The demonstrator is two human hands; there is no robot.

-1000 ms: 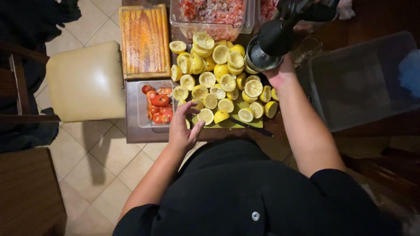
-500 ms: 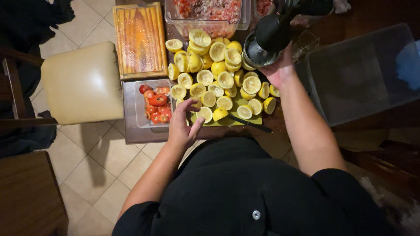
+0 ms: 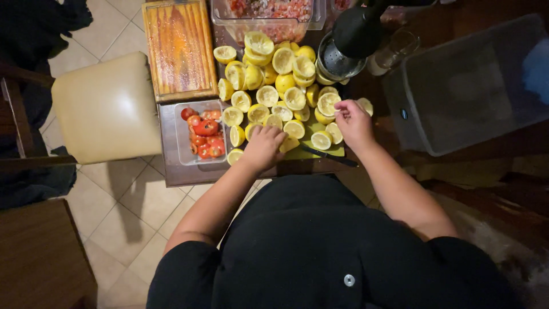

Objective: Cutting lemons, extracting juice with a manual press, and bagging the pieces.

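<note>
The left hand (image 3: 264, 146) is lying curled, knuckles up, on lemon halves (image 3: 274, 86) piled at the frame's centre top; whether it is gripping one is hidden. The right hand (image 3: 353, 121) is pinching a lemon half (image 3: 329, 103) just below the black juicer (image 3: 349, 40). A tub of tomatoes (image 3: 203, 134) is sitting left of the pile.

Both hands, left hand (image 3: 263, 146) and right hand (image 3: 353, 121), rest among lemon halves (image 3: 286, 80).

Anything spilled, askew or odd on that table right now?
Mostly orderly. One thing: the lemon halves are heaped well past the green cutting board, crowding the juicer. The knife lies near the table edge, just beneath the right hand.
</note>
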